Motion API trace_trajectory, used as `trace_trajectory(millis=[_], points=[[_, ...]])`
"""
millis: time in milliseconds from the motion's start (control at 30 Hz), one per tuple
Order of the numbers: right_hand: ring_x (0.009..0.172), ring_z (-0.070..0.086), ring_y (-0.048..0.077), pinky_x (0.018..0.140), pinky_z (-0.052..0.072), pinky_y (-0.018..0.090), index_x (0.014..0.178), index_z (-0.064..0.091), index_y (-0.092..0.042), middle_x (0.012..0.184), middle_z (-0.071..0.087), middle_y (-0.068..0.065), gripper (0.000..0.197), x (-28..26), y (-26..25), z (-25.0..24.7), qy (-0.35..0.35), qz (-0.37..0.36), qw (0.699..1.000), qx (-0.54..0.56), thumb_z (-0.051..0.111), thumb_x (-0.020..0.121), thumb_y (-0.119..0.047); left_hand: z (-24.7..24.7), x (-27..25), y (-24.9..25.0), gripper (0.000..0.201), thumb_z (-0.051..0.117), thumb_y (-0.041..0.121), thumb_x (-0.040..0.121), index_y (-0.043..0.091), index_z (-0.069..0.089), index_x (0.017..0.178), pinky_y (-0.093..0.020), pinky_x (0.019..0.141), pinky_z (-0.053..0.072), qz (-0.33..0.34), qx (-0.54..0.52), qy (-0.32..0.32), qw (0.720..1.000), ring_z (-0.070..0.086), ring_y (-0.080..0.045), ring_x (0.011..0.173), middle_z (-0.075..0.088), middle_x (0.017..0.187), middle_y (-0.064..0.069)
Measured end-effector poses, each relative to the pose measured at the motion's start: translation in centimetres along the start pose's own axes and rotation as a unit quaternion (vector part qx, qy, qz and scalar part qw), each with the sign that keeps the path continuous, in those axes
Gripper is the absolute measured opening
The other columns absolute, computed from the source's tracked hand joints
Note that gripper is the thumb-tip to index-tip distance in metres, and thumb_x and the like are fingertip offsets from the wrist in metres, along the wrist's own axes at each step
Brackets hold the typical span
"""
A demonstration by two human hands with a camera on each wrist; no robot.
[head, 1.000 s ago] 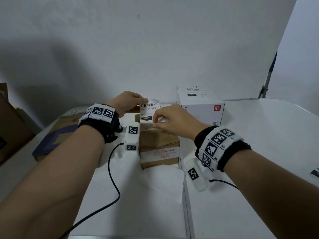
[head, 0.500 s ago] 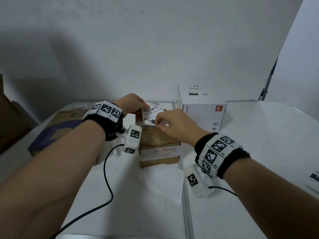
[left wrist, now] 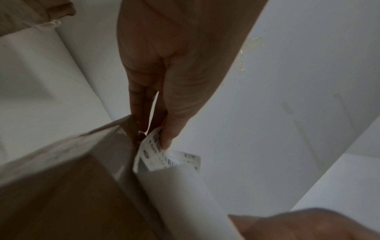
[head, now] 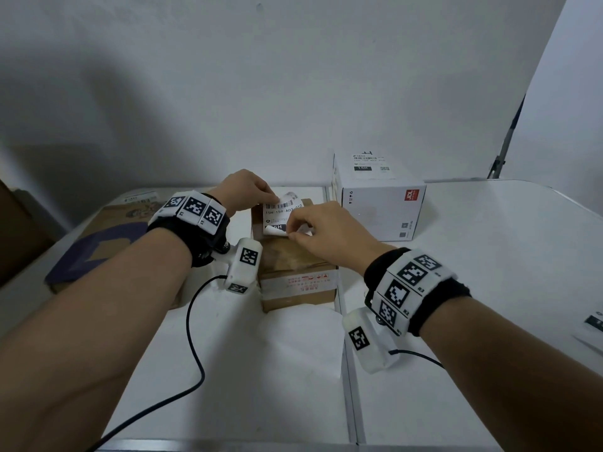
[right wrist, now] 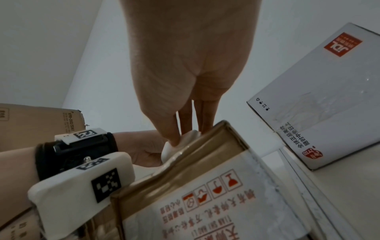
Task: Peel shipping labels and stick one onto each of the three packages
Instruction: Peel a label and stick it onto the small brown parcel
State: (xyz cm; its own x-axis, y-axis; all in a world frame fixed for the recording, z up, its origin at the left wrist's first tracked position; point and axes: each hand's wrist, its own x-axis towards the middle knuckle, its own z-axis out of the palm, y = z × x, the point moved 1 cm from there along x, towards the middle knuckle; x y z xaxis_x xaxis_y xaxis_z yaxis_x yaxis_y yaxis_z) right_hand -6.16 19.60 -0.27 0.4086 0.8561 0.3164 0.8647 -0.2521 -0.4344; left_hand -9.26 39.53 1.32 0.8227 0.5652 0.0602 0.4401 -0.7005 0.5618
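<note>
A white shipping label [head: 280, 215] with a barcode lies partly on top of the brown cardboard package [head: 295, 265] in the middle of the table. My left hand [head: 248, 190] pinches the label's far left corner [left wrist: 158, 146]. My right hand [head: 321, 231] pinches the label's near edge, which curls up from the box [right wrist: 180, 142]. The white package [head: 380, 203] at the back right carries a label [head: 368, 163] on its top. A flat brown and blue package [head: 98, 246] lies at the left with a label [head: 138, 199] at its far end.
A white backing sheet [head: 303, 347] lies on the table in front of the brown package. More label sheets [head: 590, 327] sit at the right edge. A black cable [head: 192, 337] runs from my left wrist camera toward the front. Large brown cardboard [head: 19, 243] stands at the far left.
Both hands have lowered the label from above the brown package onto its top. The label now lies flatter against the box.
</note>
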Motion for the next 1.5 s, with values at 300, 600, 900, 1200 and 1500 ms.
trace_trajectory(millis=[300, 600, 900, 1200, 1500], points=[[0.085, 0.057, 0.009, 0.075, 0.043, 0.022, 0.096, 0.071, -0.019, 0.096, 0.068, 0.000, 0.014, -0.3, -0.1, -0.3, -0.003, -0.001, 1.000, 0.013, 0.059, 0.089, -0.022, -0.2, -0.3, 0.0, 0.023, 0.076, 0.025, 0.079, 0.007, 0.076, 0.092, -0.028, 0.076, 0.044, -0.020, -0.050, -0.024, 0.998, 0.053, -0.016, 0.084, 0.068, 0.091, -0.009], [0.091, 0.062, 0.013, 0.078, 0.049, 0.028, 0.094, 0.071, -0.019, 0.097, 0.070, 0.000, 0.013, -0.4, -0.2, -0.4, 0.006, -0.002, 1.000, 0.016, 0.060, 0.088, -0.021, -0.4, -0.2, 0.3, 0.020, 0.076, 0.023, 0.077, 0.006, 0.076, 0.089, -0.041, 0.094, 0.052, -0.029, -0.045, -0.018, 0.998, 0.064, -0.023, 0.093, 0.072, 0.099, -0.015], [0.081, 0.055, 0.011, 0.070, 0.039, 0.022, 0.092, 0.070, -0.022, 0.096, 0.066, 0.000, 0.013, -0.5, -0.2, 0.2, -0.010, -0.003, 1.000, -0.008, 0.058, 0.087, -0.023, -0.3, -0.5, -0.1, 0.020, 0.076, 0.025, 0.079, 0.008, 0.076, 0.090, -0.037, 0.094, 0.050, -0.040, -0.049, -0.026, 0.998, 0.061, -0.020, 0.095, 0.072, 0.100, -0.010], [0.065, 0.044, 0.000, 0.062, 0.033, 0.017, 0.091, 0.070, -0.024, 0.087, 0.061, -0.008, 0.012, -0.6, 0.0, 0.4, -0.012, -0.009, 0.999, -0.028, 0.059, 0.087, -0.023, -0.1, -0.4, -0.5, 0.019, 0.076, 0.026, 0.079, 0.009, 0.076, 0.089, -0.031, 0.089, 0.047, -0.043, -0.077, -0.040, 0.995, 0.059, -0.016, 0.093, 0.072, 0.096, -0.006], [0.063, 0.041, -0.008, 0.069, 0.035, 0.020, 0.092, 0.071, -0.022, 0.089, 0.064, -0.009, 0.011, -0.7, 0.2, 0.5, -0.008, -0.020, 0.999, -0.024, 0.060, 0.087, -0.022, 0.1, -0.2, -0.8, 0.022, 0.076, 0.028, 0.079, 0.009, 0.075, 0.090, -0.032, 0.091, 0.047, -0.039, -0.089, -0.045, 0.994, 0.060, -0.016, 0.093, 0.072, 0.096, -0.005]])
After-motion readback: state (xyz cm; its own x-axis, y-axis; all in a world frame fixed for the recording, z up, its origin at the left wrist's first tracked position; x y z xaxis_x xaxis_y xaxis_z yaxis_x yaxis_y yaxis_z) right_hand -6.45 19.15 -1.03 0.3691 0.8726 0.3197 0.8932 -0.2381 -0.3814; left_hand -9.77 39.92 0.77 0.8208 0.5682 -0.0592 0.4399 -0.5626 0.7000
